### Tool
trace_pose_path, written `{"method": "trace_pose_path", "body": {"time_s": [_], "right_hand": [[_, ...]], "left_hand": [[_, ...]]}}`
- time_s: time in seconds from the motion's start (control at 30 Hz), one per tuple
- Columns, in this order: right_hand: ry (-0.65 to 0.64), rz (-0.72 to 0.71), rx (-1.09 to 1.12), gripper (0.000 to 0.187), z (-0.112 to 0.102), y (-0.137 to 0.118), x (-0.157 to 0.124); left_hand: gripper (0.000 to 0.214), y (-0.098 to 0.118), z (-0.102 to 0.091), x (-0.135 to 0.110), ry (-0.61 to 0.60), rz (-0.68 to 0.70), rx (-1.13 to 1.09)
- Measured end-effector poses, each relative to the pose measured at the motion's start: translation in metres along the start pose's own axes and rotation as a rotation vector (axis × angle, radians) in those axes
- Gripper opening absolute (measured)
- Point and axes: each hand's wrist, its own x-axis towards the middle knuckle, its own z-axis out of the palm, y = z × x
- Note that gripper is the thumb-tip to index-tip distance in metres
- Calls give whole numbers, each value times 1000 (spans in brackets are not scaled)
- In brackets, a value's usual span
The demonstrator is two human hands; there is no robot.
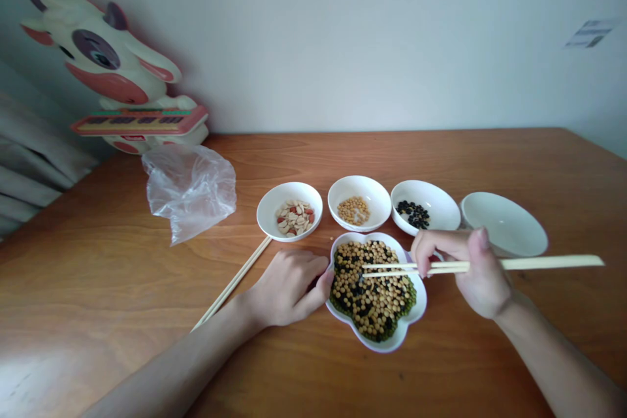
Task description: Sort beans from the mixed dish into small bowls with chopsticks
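Observation:
My left hand rests on the table with its thumb and fingers closed on the left rim of a white flower-shaped dish. Mixed yellow soybeans, black beans and green mung beans fill the dish. A pair of pale wooden chopsticks is gripped in my right hand, lying nearly level. Their tips are among the beans near the middle of the dish; whether a bean is pinched between them, I cannot tell. Behind the dish stand a bowl of soybeans and a bowl of black beans.
At the left of the row is a bowl of pale, partly red-skinned seeds; at its right end, an empty white bowl. Another pair of chopsticks lies by my left forearm. A clear plastic bag and a cow keyboard toy are farther left.

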Motion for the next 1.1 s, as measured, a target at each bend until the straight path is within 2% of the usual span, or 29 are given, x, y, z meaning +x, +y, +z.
{"method": "trace_pose_path", "body": {"time_s": [0.27,1.1], "right_hand": [[-75,-28,-69,82,6,12,-2],[-41,15,-53,77,12,11,-4]], "left_hand": [[36,-1,1,-1,-9,6,-29],[36,-1,1,-1,1,1,-35]]}}
